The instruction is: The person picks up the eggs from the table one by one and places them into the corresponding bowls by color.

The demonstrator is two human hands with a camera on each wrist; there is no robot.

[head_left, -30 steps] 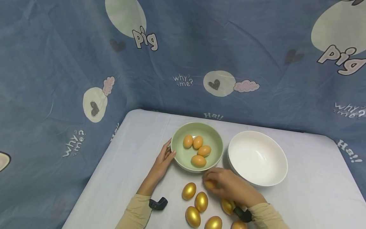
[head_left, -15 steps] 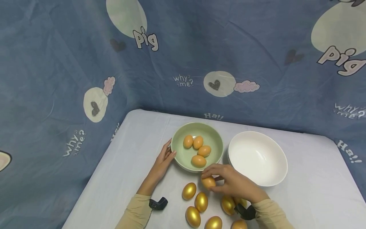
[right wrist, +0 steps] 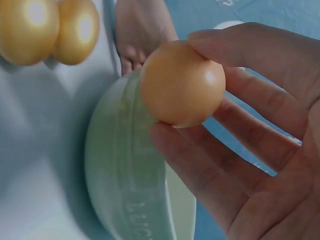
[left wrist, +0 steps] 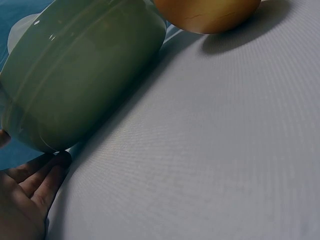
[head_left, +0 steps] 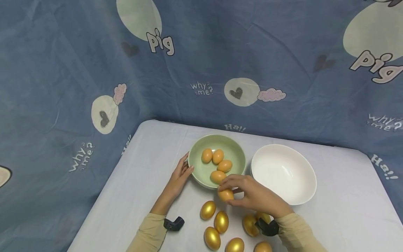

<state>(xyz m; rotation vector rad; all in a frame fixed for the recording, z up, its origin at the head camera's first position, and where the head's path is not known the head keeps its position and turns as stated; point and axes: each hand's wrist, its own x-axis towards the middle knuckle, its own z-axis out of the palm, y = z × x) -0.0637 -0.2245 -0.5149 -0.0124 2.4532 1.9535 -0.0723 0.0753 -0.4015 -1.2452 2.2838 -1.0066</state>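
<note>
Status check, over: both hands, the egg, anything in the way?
Left hand touching green bowl. Right hand pinching brown egg at the bowl's near side. Four similar eggs inside; no obstruction visible above the bowl's opening.

Pinches a brown egg [head_left: 225,195] in the right hand [head_left: 250,191] by the near rim of the green bowl [head_left: 217,141] (four similar eggs [head_left: 206,155] inside); rests the left hand [head_left: 180,177] against that bowl's left side; has a white bowl [head_left: 291,182] at right, gold eggs [head_left: 221,222] nearer, blue printed cloth [head_left: 189,63] behind.
</note>
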